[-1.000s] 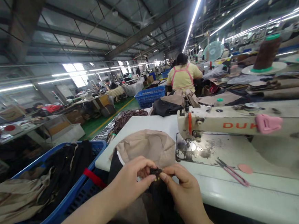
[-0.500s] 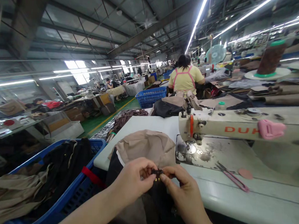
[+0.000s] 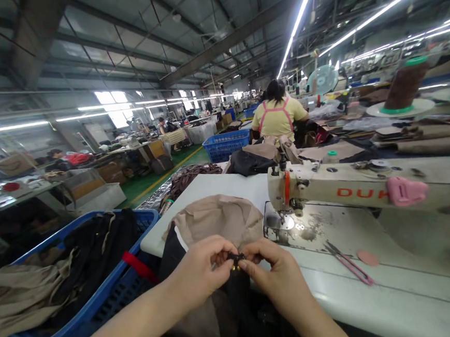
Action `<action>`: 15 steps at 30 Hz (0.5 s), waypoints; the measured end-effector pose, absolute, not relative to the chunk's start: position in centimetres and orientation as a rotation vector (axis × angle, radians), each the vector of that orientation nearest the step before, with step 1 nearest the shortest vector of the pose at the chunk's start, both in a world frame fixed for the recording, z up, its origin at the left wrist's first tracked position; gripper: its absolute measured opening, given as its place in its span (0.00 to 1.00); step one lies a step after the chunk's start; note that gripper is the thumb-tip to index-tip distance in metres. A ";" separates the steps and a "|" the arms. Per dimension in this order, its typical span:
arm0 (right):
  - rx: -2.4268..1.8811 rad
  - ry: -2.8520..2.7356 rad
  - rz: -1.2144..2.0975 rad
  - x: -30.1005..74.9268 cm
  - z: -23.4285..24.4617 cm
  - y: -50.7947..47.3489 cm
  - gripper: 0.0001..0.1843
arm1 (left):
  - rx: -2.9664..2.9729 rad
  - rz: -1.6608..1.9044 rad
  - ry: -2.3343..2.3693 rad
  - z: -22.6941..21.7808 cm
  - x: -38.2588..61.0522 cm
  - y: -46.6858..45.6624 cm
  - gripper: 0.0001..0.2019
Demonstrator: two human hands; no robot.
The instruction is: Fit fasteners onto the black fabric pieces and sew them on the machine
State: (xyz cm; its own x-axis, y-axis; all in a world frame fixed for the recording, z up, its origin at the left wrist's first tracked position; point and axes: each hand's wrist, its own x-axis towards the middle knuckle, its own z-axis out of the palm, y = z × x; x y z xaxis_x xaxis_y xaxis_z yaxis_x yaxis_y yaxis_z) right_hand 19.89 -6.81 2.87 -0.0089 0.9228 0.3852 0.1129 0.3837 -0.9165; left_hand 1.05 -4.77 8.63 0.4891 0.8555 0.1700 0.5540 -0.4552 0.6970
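In the middle foreground, my left hand pinches one side of a small dark piece with gold-coloured metal bits. My right hand grips its other side between thumb and fingers, so the fingertips of both hands nearly meet. The piece looks like part of a black strip, but the fingers cover most of it and its exact kind is unclear. Beneath and behind my hands lies a beige and black fabric item, spread over the table's left end and hanging off the front edge.
A sewing machine stands to the right on a pale table. Pink-handled scissors and a round pink disc lie before it. A blue basket of fabric is at left. A person in yellow sits ahead.
My right hand has moved slightly, and its thumb now sits closer to the left fingers on the dark piece. Both hands keep their pinch; the view has shifted a little.
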 end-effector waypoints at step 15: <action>-1.040 -1.389 0.868 19.6 2.3 -6.4 0.07 | 2.021 0.659 1.168 7.9 0.1 -4.6 0.08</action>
State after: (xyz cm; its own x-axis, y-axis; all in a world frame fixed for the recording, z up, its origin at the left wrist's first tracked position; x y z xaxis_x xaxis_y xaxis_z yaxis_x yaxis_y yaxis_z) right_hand 19.61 -6.45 2.34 0.0303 0.9395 0.3413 0.1048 0.3366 -0.9358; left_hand 0.12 -4.60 7.93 0.4638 0.8822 0.0813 0.5255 -0.3478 0.7765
